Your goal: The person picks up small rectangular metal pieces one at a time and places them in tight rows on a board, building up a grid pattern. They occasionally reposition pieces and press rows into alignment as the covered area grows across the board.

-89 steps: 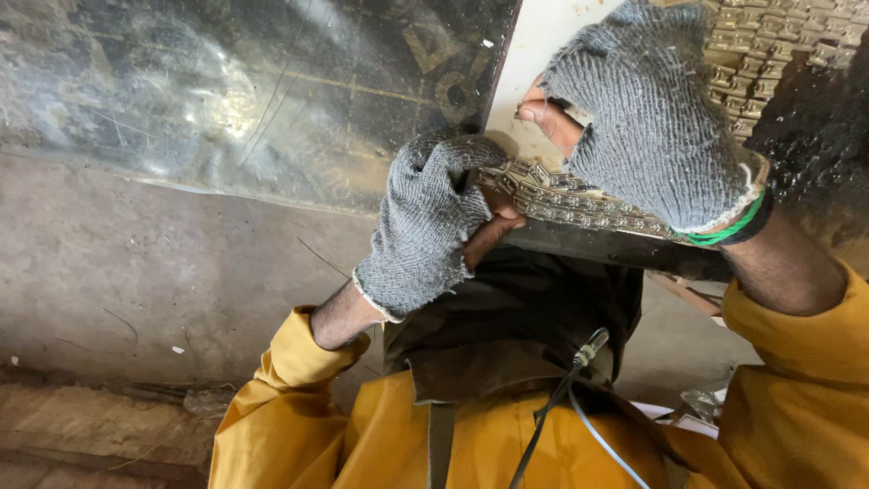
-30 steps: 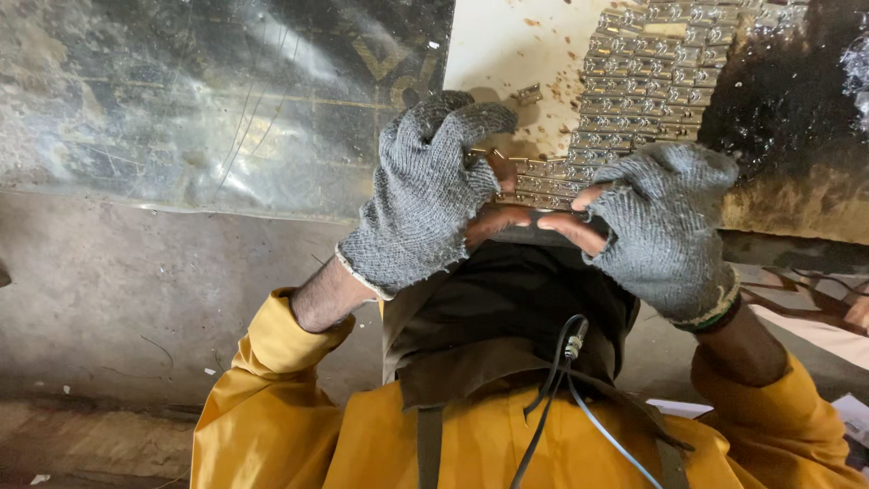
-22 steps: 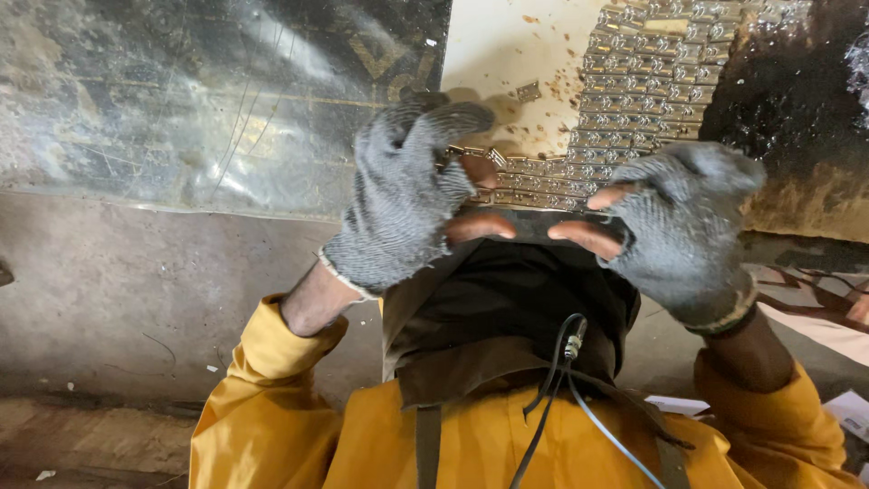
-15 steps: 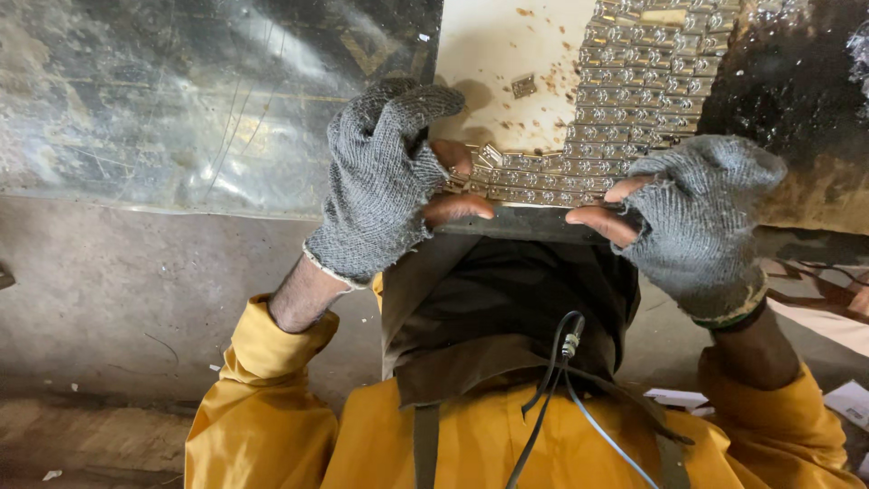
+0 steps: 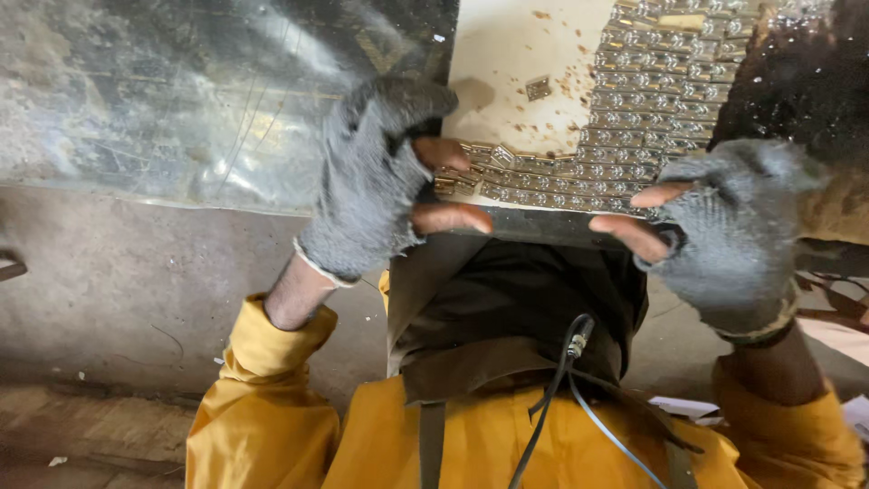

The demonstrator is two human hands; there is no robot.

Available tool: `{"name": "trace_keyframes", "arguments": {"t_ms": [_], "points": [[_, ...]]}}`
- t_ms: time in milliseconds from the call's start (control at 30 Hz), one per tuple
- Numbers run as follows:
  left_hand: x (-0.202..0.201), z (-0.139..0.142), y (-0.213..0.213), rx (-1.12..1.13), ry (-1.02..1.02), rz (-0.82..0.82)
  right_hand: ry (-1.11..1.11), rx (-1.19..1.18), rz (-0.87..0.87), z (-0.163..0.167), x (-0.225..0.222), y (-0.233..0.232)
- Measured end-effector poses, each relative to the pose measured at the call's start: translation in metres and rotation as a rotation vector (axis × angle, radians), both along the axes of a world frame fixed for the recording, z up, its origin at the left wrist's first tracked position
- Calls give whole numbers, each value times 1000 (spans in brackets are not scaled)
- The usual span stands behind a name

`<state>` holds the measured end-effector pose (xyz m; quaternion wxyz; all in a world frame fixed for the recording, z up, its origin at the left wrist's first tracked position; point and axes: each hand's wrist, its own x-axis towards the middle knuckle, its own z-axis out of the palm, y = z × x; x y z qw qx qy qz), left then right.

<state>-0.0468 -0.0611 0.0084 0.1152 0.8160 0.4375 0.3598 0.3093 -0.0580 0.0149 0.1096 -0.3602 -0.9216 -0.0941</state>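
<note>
Left hand (image 5: 376,177), in a grey fingerless knit glove, is raised with fingers loosely spread, bare fingertips just over the near edge of a pale board (image 5: 516,91) on the worktop (image 5: 109,281). Right hand (image 5: 724,231), gloved alike, is likewise spread and grips nothing. Rows of small shiny metal pieces (image 5: 652,100) cover the board's right and near portions, between and beyond both hands.

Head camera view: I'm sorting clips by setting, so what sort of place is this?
Probably a small metal workshop: rows of small shiny metal pieces on a board, worn fingerless knit gloves, a dark apron, rough concrete floor.
</note>
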Motion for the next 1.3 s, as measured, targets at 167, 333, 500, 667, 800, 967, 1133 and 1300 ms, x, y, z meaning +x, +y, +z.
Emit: {"name": "trace_keyframes", "arguments": {"t_ms": [167,333,500,667,800,967,1133,1300], "points": [[-14,15,41,53,76,-67,344,-348,110,16,-21,53],[-12,10,73,14,105,-111,71,-222,123,18,-56,83],[-12,-4,54,-41,70,-192,79,-309,181,19,-73,88],[-18,-3,49,-22,-6,-199,80,-448,155,31,-66,91],[-14,-7,68,109,32,-115,-72,-338,116,39,-68,90],[2,-35,89,-326,10,-130,-41,-415,196,51,-69,84],[10,-51,93,-173,-5,-202,-78,-410,248,54,-68,80],[8,-43,88,-116,213,-26,-49,-490,209,52,-72,79]]}}
